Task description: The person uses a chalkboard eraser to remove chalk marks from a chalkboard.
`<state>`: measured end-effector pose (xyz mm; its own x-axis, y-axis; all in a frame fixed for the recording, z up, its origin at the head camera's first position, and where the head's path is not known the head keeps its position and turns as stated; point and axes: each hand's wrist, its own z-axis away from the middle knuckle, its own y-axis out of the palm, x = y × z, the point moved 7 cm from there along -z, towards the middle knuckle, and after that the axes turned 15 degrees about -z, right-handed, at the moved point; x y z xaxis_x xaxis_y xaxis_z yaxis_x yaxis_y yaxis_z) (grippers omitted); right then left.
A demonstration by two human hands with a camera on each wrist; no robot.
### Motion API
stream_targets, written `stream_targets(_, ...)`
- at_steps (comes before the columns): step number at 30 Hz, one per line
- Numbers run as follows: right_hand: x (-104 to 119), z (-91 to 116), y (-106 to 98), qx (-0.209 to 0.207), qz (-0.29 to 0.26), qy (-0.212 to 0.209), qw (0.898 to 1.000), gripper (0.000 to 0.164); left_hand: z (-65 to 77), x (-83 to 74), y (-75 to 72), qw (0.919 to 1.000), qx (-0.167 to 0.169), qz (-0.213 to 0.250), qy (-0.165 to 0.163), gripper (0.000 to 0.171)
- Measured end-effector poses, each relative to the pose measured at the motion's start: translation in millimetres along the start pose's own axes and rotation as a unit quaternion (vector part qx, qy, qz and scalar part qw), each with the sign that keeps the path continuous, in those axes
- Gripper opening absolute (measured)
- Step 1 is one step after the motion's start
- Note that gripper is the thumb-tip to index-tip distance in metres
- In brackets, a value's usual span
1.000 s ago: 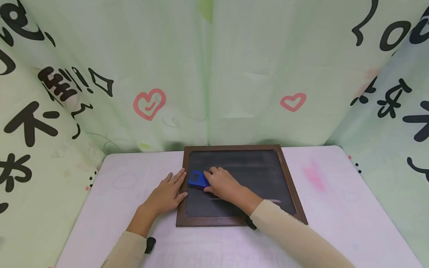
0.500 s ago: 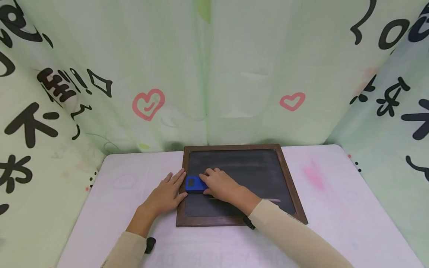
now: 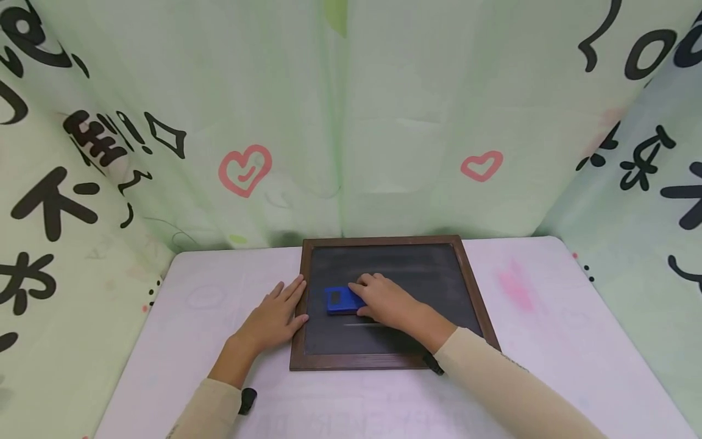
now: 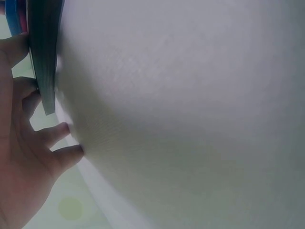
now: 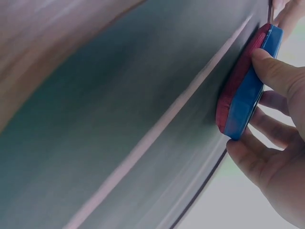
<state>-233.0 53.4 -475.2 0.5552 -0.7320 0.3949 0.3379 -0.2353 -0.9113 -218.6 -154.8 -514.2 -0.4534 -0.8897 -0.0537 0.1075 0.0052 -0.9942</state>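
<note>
- Compared with half a second ago: find blue eraser (image 3: 340,302) shifted toward the worktop's right edge, now clearly apart from the left side of the wooden frame (image 3: 356,363), over the left half of the chalkboard (image 3: 351,342).
- Note right hand (image 3: 386,300) displaced the same way, with forearm now covering the right-hand stretch of chalk line (image 5: 155,131) visible in head view a moment earlier.
- Holding blue eraser by its right end, pinched between thumb and fingers of right hand; gap no wider than the eraser's body.
- Facing chalkboard with red felt pad (image 5: 237,83); cannot confirm contact along the whole pad.
- No change noticed at left hand (image 3: 272,318): fingers spread wide, gripping nothing, touching the frame's left side, partly on the worktop (image 3: 548,341). Probably steadying the board.
- Unmoved: chalkboard, lying along the worktop's far edge, well apart from both far corners.
- Reading of the shift: likely a sideways wiping stroke, now heading away from the frame's left side.
- Still present: chalk line, just beside blue eraser on the side toward the worktop's near edge. Judged incomplete on that account; likely to need a pass lower down for direct cover of the line.
</note>
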Motion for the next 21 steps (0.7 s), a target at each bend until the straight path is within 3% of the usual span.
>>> stream_targets(9,-33.5,34.5,-12.5,-0.025,-0.025,0.024,0.999,0.06,-0.4,0.9,1.6,0.9999,-0.009,-0.008,0.002,0.072)
stream_targets(21,-86.7,96.9,-29.4,-0.076,-0.028,0.063,0.995,0.06,-2.6,0.7,4.2,1.0,-0.001,-0.003,-0.001,0.073)
